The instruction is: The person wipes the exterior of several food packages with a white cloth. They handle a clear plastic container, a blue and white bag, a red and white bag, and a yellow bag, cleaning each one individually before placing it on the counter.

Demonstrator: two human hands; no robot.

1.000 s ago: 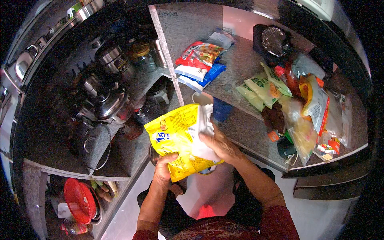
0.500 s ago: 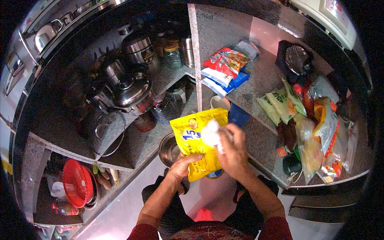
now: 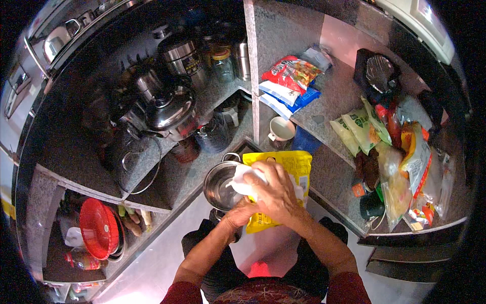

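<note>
My left hand (image 3: pixel 240 215) grips a yellow plastic packet (image 3: pixel 297 169) by its lower left side, and its fingertips are partly hidden. The packet is held up over the floor gap between the cabinet shelves. Across the packet's face lies my right hand (image 3: pixel 276 191), closed on a crumpled white cloth or tissue (image 3: pixel 246 181); I cannot tell which. Both hands touch or nearly touch. Just left of the packet stands a steel pot (image 3: pixel 215 188) with loop handles, its inside showing.
A white cup (image 3: pixel 281 128) stands behind the packet. Red and blue food packets (image 3: pixel 291 76) lie on the right shelf, with green packets (image 3: pixel 357 126) farther right. A lidded steel pot (image 3: pixel 172 109) sits on the left shelf, above red plastic basins (image 3: pixel 96 228).
The yellow packet has shifted right and turned, uncovering the steel pot and the cup. My right hand has swept the white cloth or tissue left and down, close to my left hand.
</note>
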